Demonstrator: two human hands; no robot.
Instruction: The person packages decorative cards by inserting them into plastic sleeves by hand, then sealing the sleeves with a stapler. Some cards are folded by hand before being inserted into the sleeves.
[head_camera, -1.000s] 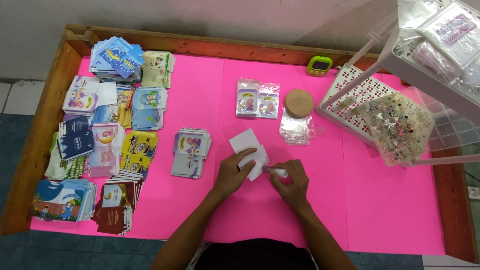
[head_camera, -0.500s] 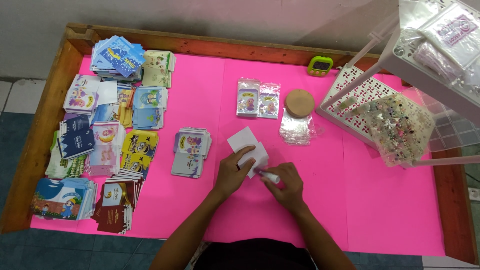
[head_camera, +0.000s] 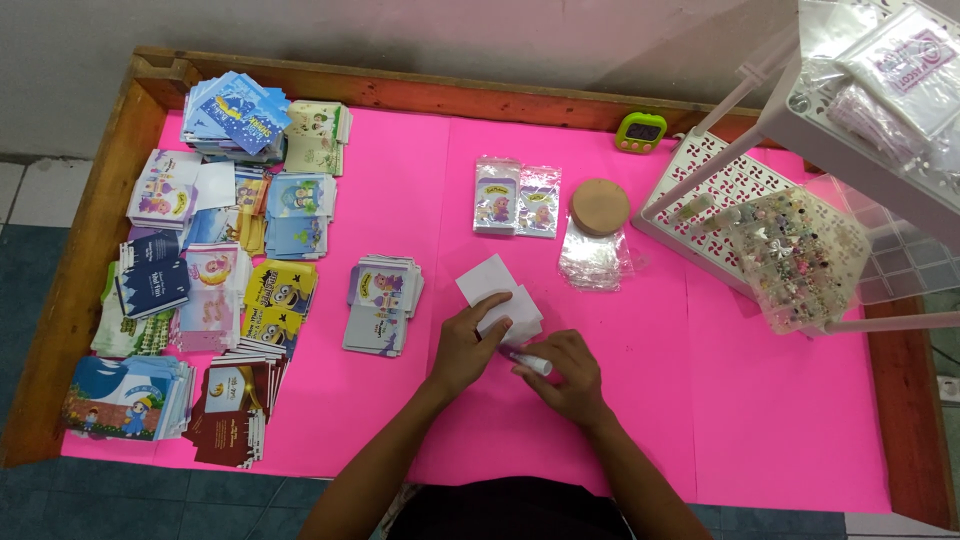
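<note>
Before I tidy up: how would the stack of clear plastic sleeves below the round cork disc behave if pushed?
The stack of clear plastic sleeves looks thin and glossy, so probably light, floppy and slippery. Its edges look uneven, so a push would likely fan it out.
</note>
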